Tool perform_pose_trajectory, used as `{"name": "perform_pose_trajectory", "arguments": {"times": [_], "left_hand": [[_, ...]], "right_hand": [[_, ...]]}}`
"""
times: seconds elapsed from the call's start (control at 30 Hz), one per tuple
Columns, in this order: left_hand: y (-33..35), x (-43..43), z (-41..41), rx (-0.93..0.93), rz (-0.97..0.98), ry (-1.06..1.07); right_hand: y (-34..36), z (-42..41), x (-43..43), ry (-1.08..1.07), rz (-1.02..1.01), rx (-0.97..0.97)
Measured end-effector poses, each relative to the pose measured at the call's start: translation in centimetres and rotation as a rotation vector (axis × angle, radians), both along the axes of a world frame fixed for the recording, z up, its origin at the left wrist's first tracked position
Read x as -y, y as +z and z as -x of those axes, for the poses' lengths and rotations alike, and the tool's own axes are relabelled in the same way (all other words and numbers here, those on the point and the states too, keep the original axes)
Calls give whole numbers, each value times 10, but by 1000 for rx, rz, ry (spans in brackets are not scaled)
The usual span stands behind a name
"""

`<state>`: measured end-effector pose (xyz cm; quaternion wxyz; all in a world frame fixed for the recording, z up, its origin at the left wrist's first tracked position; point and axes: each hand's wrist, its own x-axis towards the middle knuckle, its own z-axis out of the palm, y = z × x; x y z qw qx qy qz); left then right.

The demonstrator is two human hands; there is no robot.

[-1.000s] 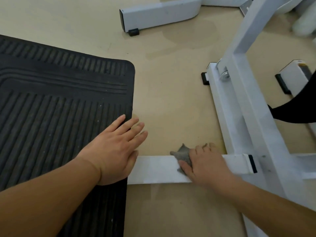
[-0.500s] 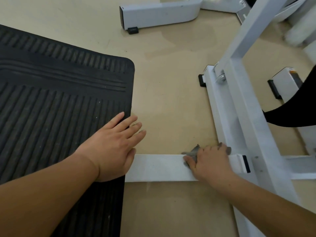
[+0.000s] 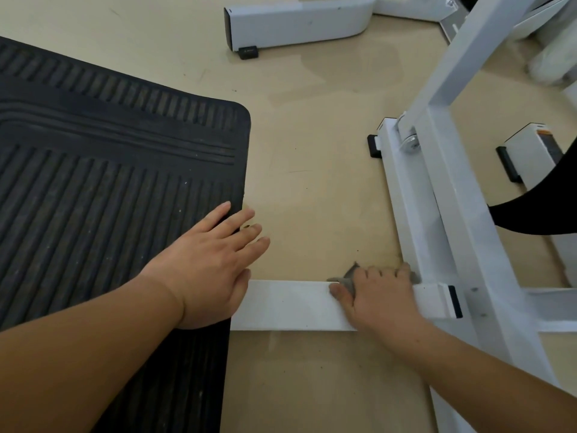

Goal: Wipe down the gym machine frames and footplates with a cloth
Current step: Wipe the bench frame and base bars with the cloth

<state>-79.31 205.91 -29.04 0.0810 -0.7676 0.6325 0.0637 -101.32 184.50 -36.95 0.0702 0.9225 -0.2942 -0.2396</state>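
So the right hand [image 3: 377,295] is working the low white crossbar [image 3: 287,304] down around 5 o'clock. Its fingers are curling over a bunched grey cloth [image 3: 348,278] and pinning it to the bar's top, right beside the black end cap [image 3: 454,301] where the bar is meeting the long side rail [image 3: 415,214] at 3 o'clock. The left hand [image 3: 206,264] at 7 o'clock is lying flat, fingers straight and a bit spread, half on the black rubber mat [image 3: 109,182] and half on the floor [image 3: 312,182]. I'm guessing it's propping up the body while they're leaning in this low.
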Motion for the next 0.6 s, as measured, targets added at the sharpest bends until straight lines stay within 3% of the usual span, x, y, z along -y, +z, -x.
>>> {"name": "perform_pose_trajectory", "arguments": {"times": [0.1, 0.33, 0.6], "left_hand": [[0, 0, 0, 22, -20, -9], [3, 2, 1, -3, -15, 5], [5, 1, 1, 15, -58, 19]], "right_hand": [[0, -15, -14, -72, -57, 10], [-31, -39, -78, 120, -210, 433], [-33, -9, -70, 177, -247, 433]]}}
